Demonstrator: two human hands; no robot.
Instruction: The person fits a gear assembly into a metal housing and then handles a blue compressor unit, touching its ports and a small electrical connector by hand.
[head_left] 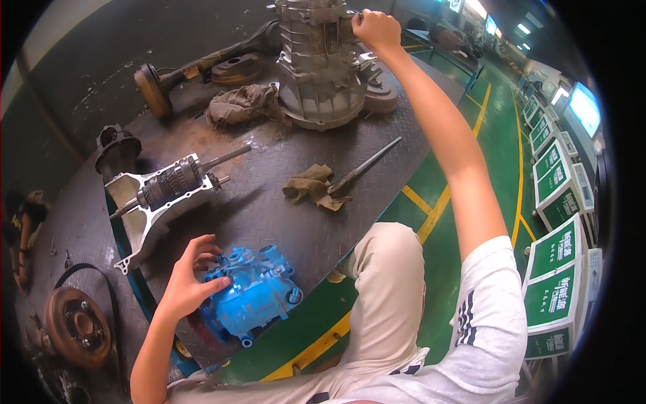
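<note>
Near the table's front edge sits a bright blue compressor with ports and bolt lugs on its body. My left hand is closed around its left end, the thumb on the front face and the bent fingers over the far side. Farther off, a grey ribbed gearbox housing stands upright on its wide flange. My right arm is stretched out to its upper right side. There my right hand is a fist against the housing; what lies inside the fingers is hidden.
On the steel table lie an opened gearbox with gears, a metal rod, brown gloves and a crumpled cloth. An axle lies behind. A rusty drum stands at left. Green-white cabinets line the right.
</note>
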